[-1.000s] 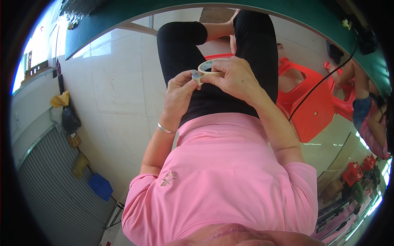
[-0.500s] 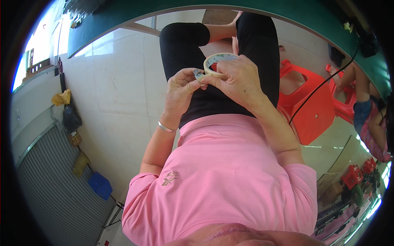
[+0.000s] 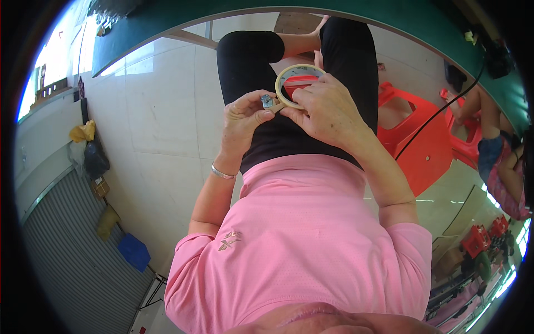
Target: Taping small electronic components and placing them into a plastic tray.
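Above my lap, my right hand [image 3: 331,111] grips a roll of cream masking tape [image 3: 280,89], its fingers at the right side of the ring. Through the hole of the roll a red surface shows. A short strip of tape runs from the roll to my left hand [image 3: 242,122]. There, thumb and fingers pinch a small bluish-grey, shiny piece [image 3: 267,101] with the tape against its lower side. What kind of piece it is cannot be made out. A silver bangle [image 3: 222,171] sits on my left wrist.
A green table [image 3: 183,14] curves across the far side, just beyond my knees. Red plastic stools [image 3: 425,158] stand at the right, with a black cable [image 3: 428,122] hanging in front. Another person's bare legs [image 3: 492,108] are farther right. Bags and a blue box [image 3: 134,252] line the left wall.
My right hand has turned the tape roll, so its opening faces up more and shows more red. The small piece in my left hand has tilted more upright, and more tape shows between the hands.
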A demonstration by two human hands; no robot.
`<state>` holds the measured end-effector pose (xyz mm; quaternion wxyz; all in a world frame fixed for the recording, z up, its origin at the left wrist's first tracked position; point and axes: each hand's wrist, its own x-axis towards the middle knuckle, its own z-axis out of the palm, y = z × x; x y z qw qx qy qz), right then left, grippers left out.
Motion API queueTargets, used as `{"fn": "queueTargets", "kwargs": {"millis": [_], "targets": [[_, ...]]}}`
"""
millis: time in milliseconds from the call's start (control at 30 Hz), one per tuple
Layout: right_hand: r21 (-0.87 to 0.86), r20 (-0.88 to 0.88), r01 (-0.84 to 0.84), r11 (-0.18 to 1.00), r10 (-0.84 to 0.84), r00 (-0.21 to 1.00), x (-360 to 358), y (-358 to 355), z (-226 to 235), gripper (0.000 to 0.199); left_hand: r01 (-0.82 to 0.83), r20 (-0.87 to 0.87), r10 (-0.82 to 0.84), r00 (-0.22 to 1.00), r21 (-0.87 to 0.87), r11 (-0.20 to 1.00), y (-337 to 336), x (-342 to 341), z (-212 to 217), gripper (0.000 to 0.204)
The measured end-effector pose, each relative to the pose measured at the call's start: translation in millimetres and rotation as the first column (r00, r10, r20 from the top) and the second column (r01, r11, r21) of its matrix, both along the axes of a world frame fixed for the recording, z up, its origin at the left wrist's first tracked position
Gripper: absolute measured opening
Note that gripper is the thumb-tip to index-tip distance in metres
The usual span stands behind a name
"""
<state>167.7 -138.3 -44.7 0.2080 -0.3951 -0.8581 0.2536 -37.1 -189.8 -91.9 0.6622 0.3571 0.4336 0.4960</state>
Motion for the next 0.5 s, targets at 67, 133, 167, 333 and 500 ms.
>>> {"fn": "queueTargets", "kwargs": {"millis": [67,133,167,333,500], "targets": [[0.003,0.007,-0.011,1.0,0.011,1.0,-1,1,-4,0.028,-0.011,-0.03,0.012,0.999,0.033,0.999,-2,3,1,0.033],[0.035,-0.034,0.037,0.999,-0.036,0.999,-3,3,-7,0.028,-0.022,-0.06,0.026,0.998,0.064,0.998,-3,5,3,0.033],[0.034,-0.034,0.037,0.999,-0.035,0.999,-4,3,-5,0.028,-0.038,-0.065,0.043,0.997,0.071,0.997,-4,5,3,0.032],[0.077,-0.074,0.08,0.994,-0.074,0.995,-10,5,8,0.028,-0.03,-0.031,0.033,0.999,0.103,0.994,-3,-2,2,0.03],[0.213,-0.052,0.106,0.971,-0.097,0.994,-14,1,6,0.028,-0.026,0.15,0.014,0.989,0.074,0.997,-1,4,2,0.032]]}}
